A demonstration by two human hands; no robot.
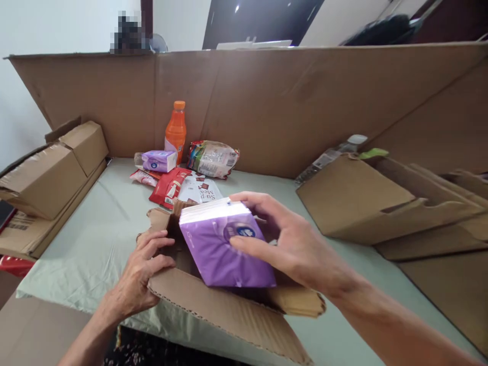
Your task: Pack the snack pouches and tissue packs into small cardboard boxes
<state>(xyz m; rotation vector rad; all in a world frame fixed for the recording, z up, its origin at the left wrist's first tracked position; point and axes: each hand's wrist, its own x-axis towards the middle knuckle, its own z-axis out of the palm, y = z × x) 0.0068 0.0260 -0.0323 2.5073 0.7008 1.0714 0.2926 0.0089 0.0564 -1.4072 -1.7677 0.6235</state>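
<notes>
Purple tissue pack [229, 262] tilts, clamped in the right hand [292, 246]; the cardboard box [229, 315] opens just below that grip, its left edge clasped by the left hand [143, 269].

The desk [125, 195] is dressed in a pale green cloth, creased at the left and hanging over the near edge, with an open carton [229, 310] resting at its near middle. Toward the far side, left of centre, an orange bottle [176, 127] stands upright, with a multicoloured packet [214, 159] to its right and, nearer, a red packet [170, 187] touching a white packet [198, 189]. A cardboard box [354, 195] sits on the right.
</notes>
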